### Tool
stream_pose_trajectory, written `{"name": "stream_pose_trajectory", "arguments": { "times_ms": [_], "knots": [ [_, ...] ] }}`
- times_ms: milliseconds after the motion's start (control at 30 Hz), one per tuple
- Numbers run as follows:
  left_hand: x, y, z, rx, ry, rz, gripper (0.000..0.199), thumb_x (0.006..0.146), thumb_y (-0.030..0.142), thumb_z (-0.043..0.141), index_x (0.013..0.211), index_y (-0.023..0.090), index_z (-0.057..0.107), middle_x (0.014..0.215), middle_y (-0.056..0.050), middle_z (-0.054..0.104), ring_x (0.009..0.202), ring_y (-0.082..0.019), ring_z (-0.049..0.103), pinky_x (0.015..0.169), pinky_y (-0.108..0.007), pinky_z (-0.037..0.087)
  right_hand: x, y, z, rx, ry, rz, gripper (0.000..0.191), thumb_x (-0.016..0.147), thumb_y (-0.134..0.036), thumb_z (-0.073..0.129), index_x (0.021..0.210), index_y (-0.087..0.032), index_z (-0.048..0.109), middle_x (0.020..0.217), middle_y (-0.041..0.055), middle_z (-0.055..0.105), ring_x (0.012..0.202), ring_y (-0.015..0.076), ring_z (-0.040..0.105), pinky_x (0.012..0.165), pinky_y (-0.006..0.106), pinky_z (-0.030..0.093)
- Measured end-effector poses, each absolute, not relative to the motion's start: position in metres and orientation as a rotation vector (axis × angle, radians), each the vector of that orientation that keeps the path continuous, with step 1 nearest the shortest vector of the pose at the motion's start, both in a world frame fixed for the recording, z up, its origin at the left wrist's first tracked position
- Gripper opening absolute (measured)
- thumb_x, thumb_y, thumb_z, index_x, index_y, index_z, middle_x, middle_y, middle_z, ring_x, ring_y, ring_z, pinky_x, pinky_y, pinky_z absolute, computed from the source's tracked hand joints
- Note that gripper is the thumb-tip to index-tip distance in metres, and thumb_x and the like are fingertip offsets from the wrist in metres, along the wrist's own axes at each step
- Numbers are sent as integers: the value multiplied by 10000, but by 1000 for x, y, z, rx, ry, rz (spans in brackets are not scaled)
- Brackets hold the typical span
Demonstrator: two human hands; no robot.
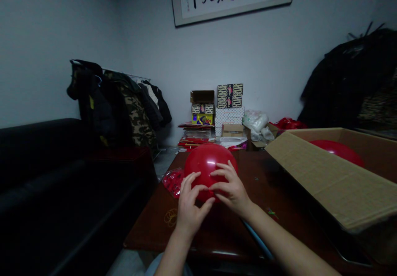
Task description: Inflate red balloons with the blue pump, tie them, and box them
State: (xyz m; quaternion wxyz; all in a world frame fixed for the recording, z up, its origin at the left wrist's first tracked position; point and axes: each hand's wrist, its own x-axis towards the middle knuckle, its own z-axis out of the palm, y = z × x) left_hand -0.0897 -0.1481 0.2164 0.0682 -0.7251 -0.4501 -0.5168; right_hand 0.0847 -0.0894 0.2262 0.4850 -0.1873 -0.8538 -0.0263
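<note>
An inflated red balloon (206,160) is held over the dark wooden table, its neck side turned toward me. With its fingertips at the small neck, my right hand (232,189) is closed on the balloon, other fingers resting on its side. My left hand (190,205) grips the balloon's lower left, fingers curled against it and index tip at the neck. The left thumb stands a little apart from the index. Just left of the balloon lies a clear bag of red balloons (173,182). Thin yellowish rings (170,217) lie on the table (149,230) near my left hand.
An open cardboard box (335,181) with another red balloon (338,150) inside stands at right. Small green bits (272,213) lie on the table. Stacked boxes (230,115) and a plastic bag (256,121) are behind. A black sofa (62,185) and hanging coats (124,102) are left.
</note>
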Motion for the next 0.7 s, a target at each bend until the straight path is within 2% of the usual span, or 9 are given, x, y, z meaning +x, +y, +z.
{"name": "stream_pose_trajectory", "arguments": {
  "times_ms": [233, 433, 533, 700],
  "knots": [
    [-85, -148, 226, -2268, -1426, -1597, 65, 752, 207, 593, 799, 216, 637, 1283, -81, 485, 1200, -263, 417, 999, -505, 337, 92, -91, 233, -469, -2122, -139, 176, 772, -202, 567, 905, -301, 626, 1083, 7, 578, 1218, 234, 373, 1070, 571, 112],
    [-84, -148, 228, -2227, -1446, -1714, 53, 744, 169, 582, 717, 195, 619, 1202, -90, 539, 1142, -256, 476, 971, -476, 377, 91, -96, 238, -475, -2071, -66, 172, 768, -234, 586, 927, -293, 616, 1081, 16, 574, 1207, 236, 391, 1072, 557, 137],
    [-81, -148, 227, -2118, -1467, -1812, 48, 743, 169, 583, 724, 193, 621, 1198, -87, 546, 1124, -249, 496, 962, -463, 391, 91, -99, 238, -484, -2005, -29, 159, 738, -286, 632, 895, -274, 617, 1112, 34, 552, 1214, 253, 384, 1067, 553, 164],
    [-78, -147, 226, -2093, -1376, -1824, 58, 745, 165, 590, 761, 202, 632, 1229, -78, 534, 1180, -257, 449, 985, -493, 363, 91, -101, 238, -457, -2029, -102, 107, 750, -283, 625, 856, -284, 628, 1086, 19, 574, 1216, 253, 386, 1067, 575, 128]
  ]
}}
